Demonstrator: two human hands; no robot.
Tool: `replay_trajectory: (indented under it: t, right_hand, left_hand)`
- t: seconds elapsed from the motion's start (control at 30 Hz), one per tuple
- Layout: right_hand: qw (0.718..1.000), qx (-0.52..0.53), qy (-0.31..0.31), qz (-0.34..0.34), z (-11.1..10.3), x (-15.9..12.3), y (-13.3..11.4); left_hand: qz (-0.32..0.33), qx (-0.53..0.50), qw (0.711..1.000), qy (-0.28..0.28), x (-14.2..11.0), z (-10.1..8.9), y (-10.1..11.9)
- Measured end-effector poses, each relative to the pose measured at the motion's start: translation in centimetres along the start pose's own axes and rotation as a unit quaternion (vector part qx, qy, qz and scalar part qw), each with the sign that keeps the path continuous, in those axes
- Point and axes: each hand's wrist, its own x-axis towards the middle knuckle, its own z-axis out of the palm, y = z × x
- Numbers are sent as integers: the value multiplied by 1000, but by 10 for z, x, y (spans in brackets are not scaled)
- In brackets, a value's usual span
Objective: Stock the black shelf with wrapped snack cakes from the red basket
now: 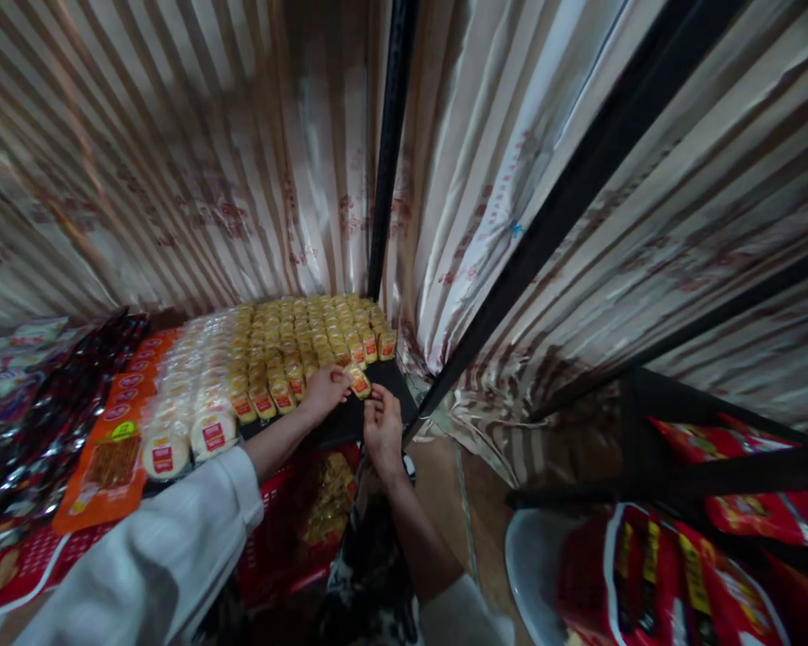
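Observation:
A small yellow snack packet with a red label is held tilted above the dark shelf. My left hand pinches its left edge between thumb and fingers. My right hand has its fingers curled at the packet's lower right edge, pinching there. Just beyond both hands, rows of matching yellow packets stand close together on the shelf, their red labels facing me at the front. To their left are rows of round white packaged cakes, also with red labels.
Orange snack packs and dark shiny packs lie farther left. Below the shelf a red basket holds yellow packets. A black post slants upward at right. Red bags sit at lower right. Striped curtains hang behind.

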Motion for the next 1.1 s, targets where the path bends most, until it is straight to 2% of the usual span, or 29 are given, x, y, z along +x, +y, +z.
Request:
replay_trajectory:
  t: [0.13, 0.23, 0.5, 0.63, 0.8, 0.97, 1.1]
  right_hand:
    - [997, -36, 25, -70, 3, 20, 8]
    - [992, -56, 42, -105, 6, 35, 17]
    - [985, -103, 39, -131, 17, 65, 33]
    - [984, -108, 39, -133, 21, 72, 38]
    - [985, -103, 27, -136, 22, 74, 45]
    - [988, -98, 10, -118, 21, 73, 47]
    - [989, -103, -14, -102, 20, 74, 50]
  left_hand:
    - [44, 95, 994, -19, 31, 27, 2]
    - [77, 175, 981, -21, 50, 41, 1]
    - [105, 304, 947, 9, 75, 52, 7]
    - [128, 320, 939, 19, 76, 54, 10]
    - [172, 319, 931, 51, 61, 56, 9]
    - [255, 320, 912, 32, 48, 56, -4]
    - [250, 329, 910, 22, 50, 59, -15]
